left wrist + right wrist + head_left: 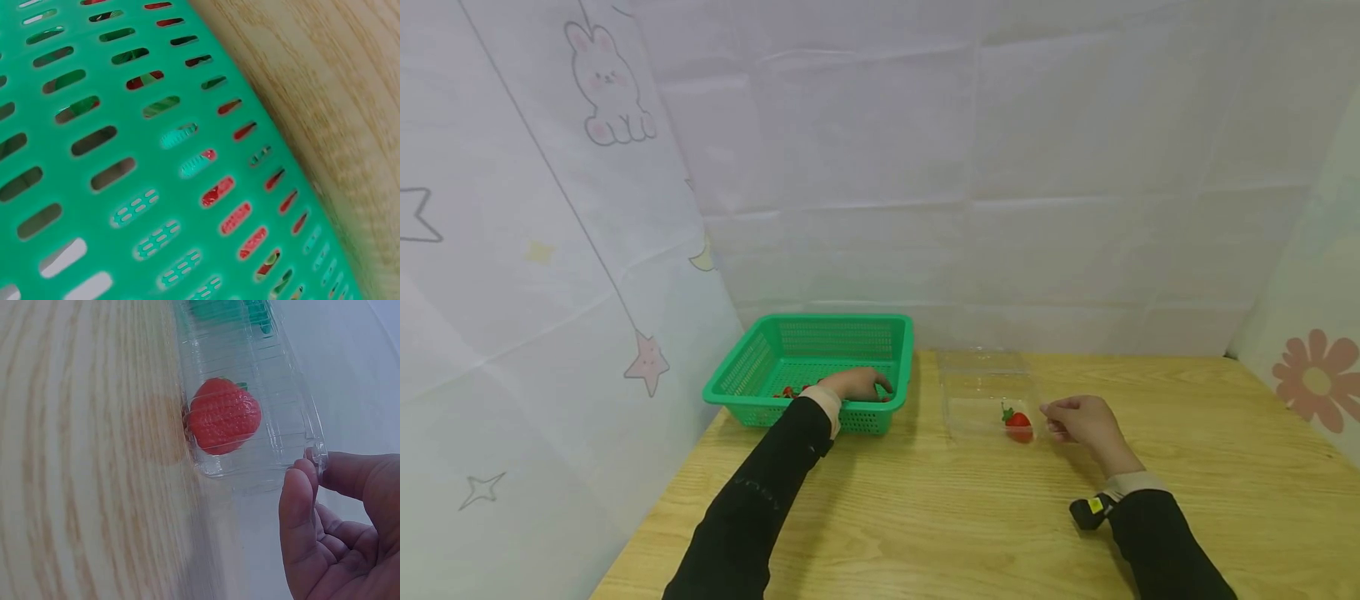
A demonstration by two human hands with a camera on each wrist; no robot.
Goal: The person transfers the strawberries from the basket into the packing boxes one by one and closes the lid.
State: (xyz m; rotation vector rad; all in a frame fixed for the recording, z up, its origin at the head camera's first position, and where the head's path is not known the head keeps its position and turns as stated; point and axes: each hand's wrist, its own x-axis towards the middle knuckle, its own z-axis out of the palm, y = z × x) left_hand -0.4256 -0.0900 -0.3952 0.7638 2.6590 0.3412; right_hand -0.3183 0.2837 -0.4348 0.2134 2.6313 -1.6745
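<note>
My left hand [856,383] reaches over the front rim into a green plastic basket [752,410], above red strawberries [787,391] with green leaves. Its fingertips are hidden, so any hold there does not show. In the left wrist view the slotted basket wall [65,181] blocks the hand; red and green show through the slots. With thumb and finger, my right hand [350,531] pinches the rim of a clear plastic box [275,425] at its right corner. One red strawberry [224,417] lies inside that box, close to the pinched corner.
Both containers stand on a wood-grain table [925,517], the basket to the left of the box. The box's clear lid [981,362] is raised at the back. Behind the table hangs a pale cloth [865,167], with printed cloth at both sides.
</note>
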